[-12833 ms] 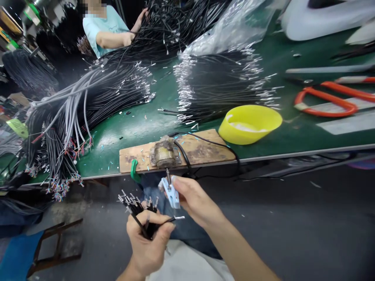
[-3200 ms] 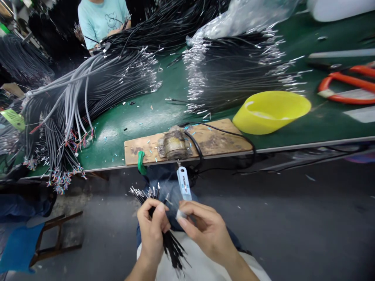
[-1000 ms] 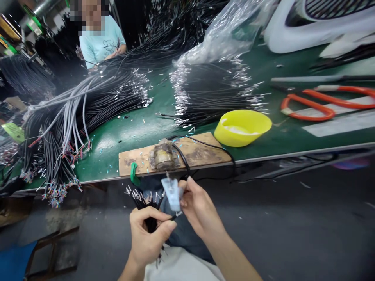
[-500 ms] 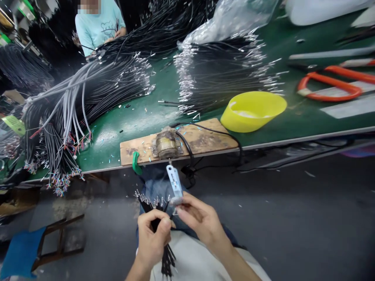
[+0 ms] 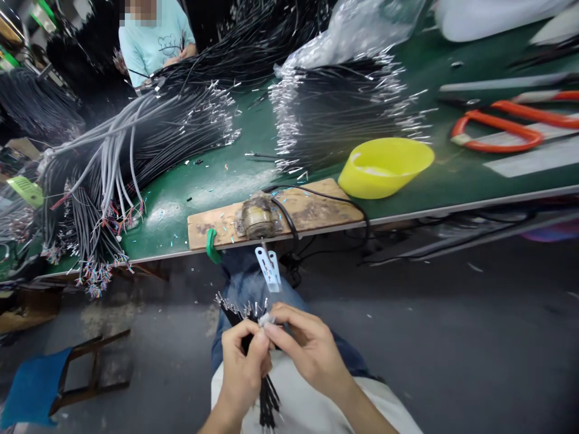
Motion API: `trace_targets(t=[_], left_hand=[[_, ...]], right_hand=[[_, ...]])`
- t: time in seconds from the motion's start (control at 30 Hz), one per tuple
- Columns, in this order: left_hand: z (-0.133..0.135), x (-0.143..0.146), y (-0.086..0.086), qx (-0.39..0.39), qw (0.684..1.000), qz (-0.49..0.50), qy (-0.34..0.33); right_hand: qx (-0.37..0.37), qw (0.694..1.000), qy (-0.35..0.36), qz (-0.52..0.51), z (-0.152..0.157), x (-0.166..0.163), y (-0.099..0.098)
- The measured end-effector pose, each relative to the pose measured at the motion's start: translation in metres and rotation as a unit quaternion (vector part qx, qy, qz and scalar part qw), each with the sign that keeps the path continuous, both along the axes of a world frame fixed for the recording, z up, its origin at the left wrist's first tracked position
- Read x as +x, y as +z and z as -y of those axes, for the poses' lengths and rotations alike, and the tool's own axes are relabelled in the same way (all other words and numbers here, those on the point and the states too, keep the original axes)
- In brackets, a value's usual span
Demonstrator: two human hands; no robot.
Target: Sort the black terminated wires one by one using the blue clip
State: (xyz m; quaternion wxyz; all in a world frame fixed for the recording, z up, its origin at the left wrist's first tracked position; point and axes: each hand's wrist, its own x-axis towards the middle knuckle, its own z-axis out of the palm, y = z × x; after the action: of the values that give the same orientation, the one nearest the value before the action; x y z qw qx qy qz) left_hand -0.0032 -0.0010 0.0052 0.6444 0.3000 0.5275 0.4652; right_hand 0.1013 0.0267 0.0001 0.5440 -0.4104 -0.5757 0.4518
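- Right hand [image 5: 310, 349] has dropped from the blue clip [image 5: 273, 278] to the left hand [image 5: 243, 364], pinching something whitish [image 5: 266, 319].
- Left grip clenches black cables [image 5: 266, 398], probably bunched so their tips sit reachable just above it.

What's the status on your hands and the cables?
Left hand holds black cable bundle. Right hand pinches small whitish piece beside it. Blue clip ahead, apart from both hands.
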Motion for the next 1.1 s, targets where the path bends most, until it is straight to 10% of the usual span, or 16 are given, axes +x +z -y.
trace_targets(t=[0.5,1.1], left_hand=[[0.004,0.002,0.006,0.032,0.990,-0.135,0.026],[-0.003,0.000,0.002,0.016,0.996,-0.056,0.062]], right_hand=[[0.190,0.956,-0.146,0.171,0.005,-0.008,0.004],[0.070,0.986,-0.082,0.125,0.002,-0.006,-0.001]])
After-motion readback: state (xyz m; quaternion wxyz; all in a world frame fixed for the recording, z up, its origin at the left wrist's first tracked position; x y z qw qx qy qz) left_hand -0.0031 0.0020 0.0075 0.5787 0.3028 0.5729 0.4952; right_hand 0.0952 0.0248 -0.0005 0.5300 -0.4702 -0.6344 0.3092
